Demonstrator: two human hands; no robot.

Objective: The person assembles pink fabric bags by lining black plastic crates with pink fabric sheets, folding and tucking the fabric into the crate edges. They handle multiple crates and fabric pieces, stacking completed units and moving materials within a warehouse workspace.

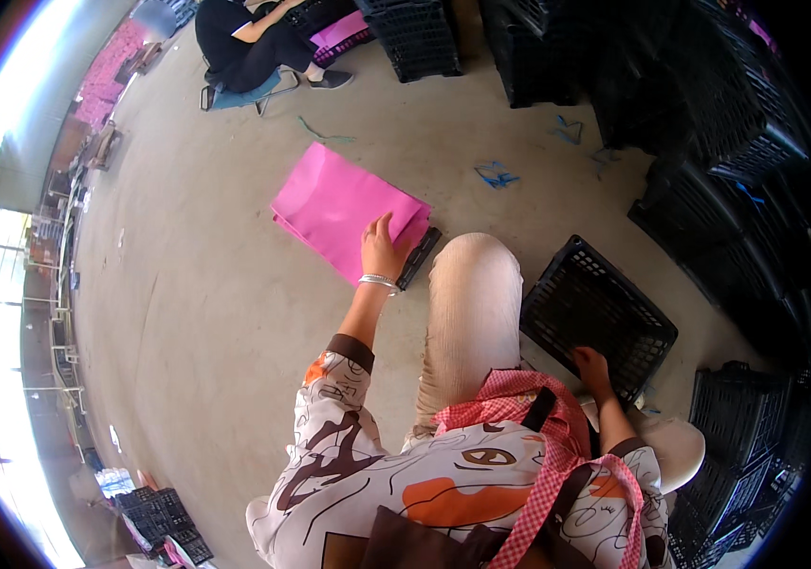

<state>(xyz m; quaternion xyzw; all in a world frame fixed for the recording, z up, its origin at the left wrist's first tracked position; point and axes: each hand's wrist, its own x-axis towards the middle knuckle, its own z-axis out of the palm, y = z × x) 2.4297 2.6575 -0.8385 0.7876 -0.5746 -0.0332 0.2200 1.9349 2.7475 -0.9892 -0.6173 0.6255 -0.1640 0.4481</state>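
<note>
My left hand is at the near right edge of a stack of bright pink sheets, fingers bent over a corner that looks slightly raised. The thumb side is partly hidden. Under that edge, a strip of a black plastic piece shows; most of it is covered by the pink stack. On my right stands a black plastic crate with lattice walls, tilted in view beside my knee. My right hand is over the crate's near side with its fingers curled in; whatever they hold, if anything, cannot be made out.
Tall stacks of black crates line the right and far right. Another person sits on a low folding stool at the far left. Blue strap scraps lie on the concrete floor. More crates stand at lower left.
</note>
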